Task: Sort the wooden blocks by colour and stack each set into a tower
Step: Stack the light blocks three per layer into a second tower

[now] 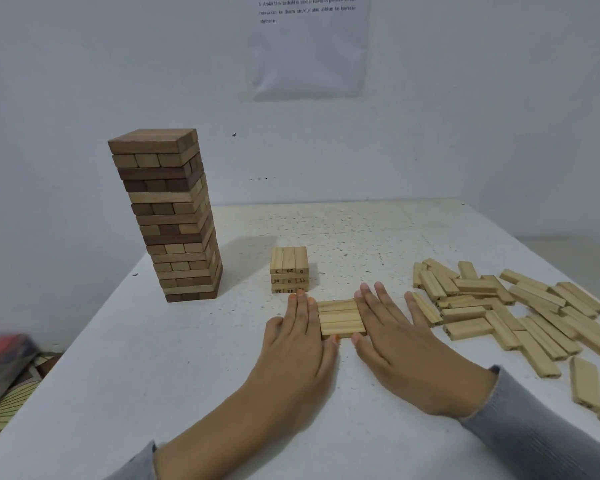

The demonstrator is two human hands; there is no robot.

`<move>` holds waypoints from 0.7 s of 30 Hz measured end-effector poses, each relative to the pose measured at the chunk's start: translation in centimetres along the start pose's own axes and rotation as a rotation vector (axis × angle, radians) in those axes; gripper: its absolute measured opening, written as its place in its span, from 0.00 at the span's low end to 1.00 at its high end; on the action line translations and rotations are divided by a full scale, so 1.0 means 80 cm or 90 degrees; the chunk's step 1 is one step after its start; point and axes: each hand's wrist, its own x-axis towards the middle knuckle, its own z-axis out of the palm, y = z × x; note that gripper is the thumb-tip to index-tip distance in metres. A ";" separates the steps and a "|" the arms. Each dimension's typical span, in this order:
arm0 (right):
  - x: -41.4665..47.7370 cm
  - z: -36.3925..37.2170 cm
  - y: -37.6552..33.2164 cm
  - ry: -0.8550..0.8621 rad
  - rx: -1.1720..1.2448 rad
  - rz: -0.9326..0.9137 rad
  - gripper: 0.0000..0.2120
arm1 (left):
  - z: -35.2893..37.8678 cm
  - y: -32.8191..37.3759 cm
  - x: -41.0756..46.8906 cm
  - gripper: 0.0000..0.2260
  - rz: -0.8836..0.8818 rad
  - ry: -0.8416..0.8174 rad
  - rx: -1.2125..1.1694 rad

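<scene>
1. The left grip (298, 344), a bare hand, lies flat on the white surface (187, 375). Its fingers are straight and together, pressing the left end of a row of 3 pale blocks (342, 318).
2. The right grip (406, 348) mirrors it: its fingers are straight and slightly spread, its inner edge is against the row's right end, and nothing is clasped.
3. Both thumbs touch the row's near edge. The row lies flat between the hands.
4. Just behind the row stands a short pale tower (289, 270), 3 layers high, with numbers printed on the block ends facing the camera.
5. A tall brown tower (174, 216) of mixed dark and light brown blocks stands upright near the surface's left edge, well apart from the hands.
6. A loose heap of pale blocks (520, 313) is scattered on the right, near the right grip.
7. A printed sheet (309, 46) hangs on the wall behind.
</scene>
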 end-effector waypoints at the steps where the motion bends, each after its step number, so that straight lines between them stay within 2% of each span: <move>1: -0.001 -0.008 0.000 -0.031 0.029 0.009 0.35 | -0.001 0.001 0.001 0.39 0.022 0.012 -0.018; 3: -0.004 -0.023 0.004 -0.051 0.125 0.004 0.32 | -0.009 0.001 -0.001 0.42 0.021 -0.033 -0.084; 5: -0.007 -0.032 0.010 -0.014 0.248 -0.012 0.31 | -0.010 0.001 0.002 0.43 0.021 -0.042 -0.076; 7: -0.003 -0.037 0.015 0.027 0.334 -0.051 0.24 | -0.009 0.000 0.002 0.42 0.021 -0.044 -0.089; 10: 0.013 -0.037 0.022 0.060 0.335 -0.134 0.16 | -0.010 -0.001 0.001 0.37 0.020 -0.073 -0.106; 16: 0.026 -0.032 0.023 0.075 0.303 -0.177 0.12 | -0.011 -0.001 -0.001 0.34 0.022 -0.095 -0.099; 21: 0.028 -0.028 0.021 0.125 0.303 -0.187 0.12 | -0.009 0.000 -0.001 0.43 0.020 -0.086 -0.091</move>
